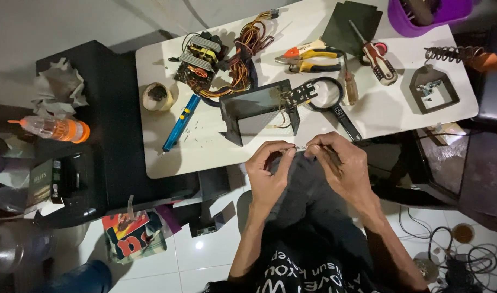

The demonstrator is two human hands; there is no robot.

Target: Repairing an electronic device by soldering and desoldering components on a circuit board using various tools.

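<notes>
My left hand [270,171] and my right hand [340,165] meet just below the front edge of the white table [216,149]. Between their fingertips they pinch a tiny thin wire piece [301,147], each hand on one end. Just beyond the hands stands a black metal casing [256,111] with a small black circuit board [300,93] on it and thin wires hanging from it. Behind that lies an open power-supply board with a bundle of coloured wires [216,62].
A blue desoldering pump [180,122], a roll of tape [157,96], a magnifier [335,103], pliers [310,57], two screwdrivers [376,54], a soldering-iron stand [435,87] and a purple tub [422,13] lie on the table. A black side table with an orange-capped bottle [56,129] stands at left.
</notes>
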